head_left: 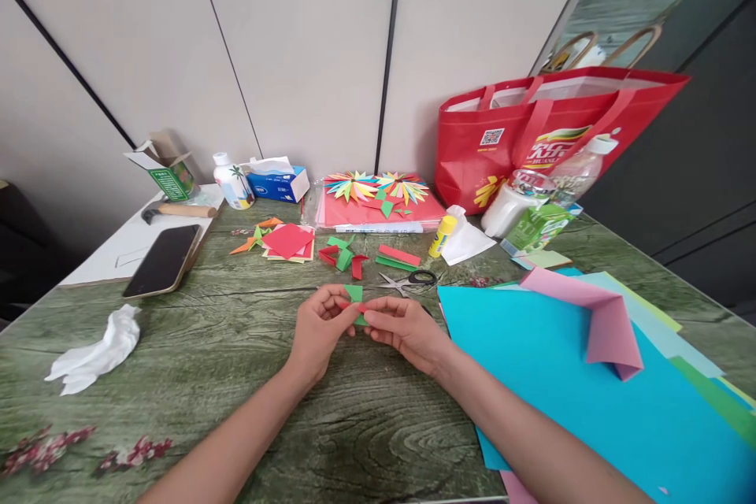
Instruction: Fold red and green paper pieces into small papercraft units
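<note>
Between my two hands, over the middle of the table, is a small folded piece of green and red paper point(353, 294). My left hand point(317, 324) pinches it from the left, thumb against fingers. From the right, my right hand point(402, 328) grips the same paper with its thumb and fingertips, which hide part of it. Just beyond lie several folded red and green paper pieces point(343, 254). Scissors with black handles point(409, 280) lie behind my right hand, and red and green paper strips point(398, 257) are farther back.
Blue paper sheets point(531, 362) with a folded pink paper point(614, 323) cover the right side. A yellow glue stick point(442, 236) stands before a red bag point(496, 146). At left are a phone point(164, 260), a hammer point(183, 210) and a crumpled tissue point(98, 352).
</note>
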Tool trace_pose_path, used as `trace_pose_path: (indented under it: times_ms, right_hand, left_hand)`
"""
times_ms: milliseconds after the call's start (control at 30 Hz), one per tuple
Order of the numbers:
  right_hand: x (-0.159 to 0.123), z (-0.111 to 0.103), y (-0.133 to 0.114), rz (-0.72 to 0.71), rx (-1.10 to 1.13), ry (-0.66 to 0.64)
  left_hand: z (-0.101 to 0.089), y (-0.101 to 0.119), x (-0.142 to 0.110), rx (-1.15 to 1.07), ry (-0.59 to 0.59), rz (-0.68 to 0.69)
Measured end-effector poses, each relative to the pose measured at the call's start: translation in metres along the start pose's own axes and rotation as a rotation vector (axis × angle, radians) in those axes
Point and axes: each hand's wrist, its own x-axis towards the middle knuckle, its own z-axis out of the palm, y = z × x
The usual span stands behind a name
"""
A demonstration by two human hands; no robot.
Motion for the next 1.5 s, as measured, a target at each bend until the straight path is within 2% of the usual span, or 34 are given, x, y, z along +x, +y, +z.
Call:
trace_pose_path:
  times_ms: [200, 400, 500, 767, 1000, 1333, 1500]
  right_hand:
    - [-0.002, 0.002, -0.005, -0.107, -0.114, -0.006]
    - [-0.002, 0.002, -0.008, -0.110, -0.132, 0.051]
    - [-0.001, 0.001, -0.010, -0.084, -0.117, 0.068]
    - [0.000, -0.005, -0.013, 0.017, -0.139, -0.079]
    - [0.000, -0.005, -0.016, -0.071, -0.198, -0.134]
    - [0.002, -0.004, -0.013, -0.250, -0.572, -0.015]
    - [0.002, -0.004, -0.014, -0.276, -0.632, -0.032]
  left_hand:
    - [-0.004, -0.001, 0.003, -0.017, -0.043, 0.001]
    - [-0.003, 0.001, 0.003, -0.019, -0.092, -0.019]
    - [-0.003, 0.001, 0.003, -0.033, -0.078, -0.042]
    - [-0.005, 0.000, 0.004, -0.089, 0.005, -0.047]
    - [-0.005, 0.002, 0.005, -0.145, -0.007, -0.085]
    - [-0.002, -0.001, 0.003, -0.097, -0.031, -0.077]
    - [-0.004, -0.003, 0.004, -0.070, -0.063, -0.072]
